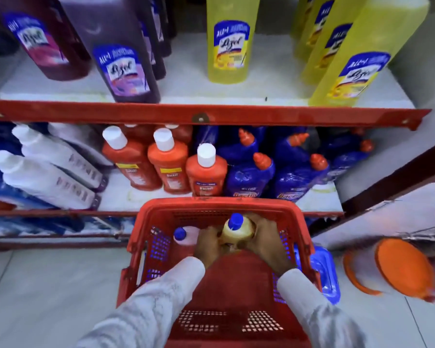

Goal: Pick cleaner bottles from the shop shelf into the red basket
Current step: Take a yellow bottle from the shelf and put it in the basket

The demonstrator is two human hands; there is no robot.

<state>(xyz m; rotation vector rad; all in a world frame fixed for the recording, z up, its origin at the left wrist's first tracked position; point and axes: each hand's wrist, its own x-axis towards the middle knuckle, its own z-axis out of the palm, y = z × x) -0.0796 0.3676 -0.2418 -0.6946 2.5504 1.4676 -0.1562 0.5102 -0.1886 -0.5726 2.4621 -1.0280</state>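
The red basket (211, 204) stands on the floor in front of the shelf. Both hands are down inside it, wrapped around a yellow cleaner bottle (236, 231) with a blue cap. My left hand (207, 243) grips its left side and my right hand (268, 243) its right side. A pink bottle with a blue cap (185, 236) stands in the basket just left of my left hand. On the top shelf stand tall yellow bottles (230, 41) and dark purple bottles (126, 71).
The lower shelf holds white bottles (48, 169), orange bottles with white caps (168, 167) and blue bottles with orange nozzles (251, 174). A red shelf rail (201, 118) runs across above them. A blue box (322, 272) and orange lids (402, 267) lie on the floor right of the basket.
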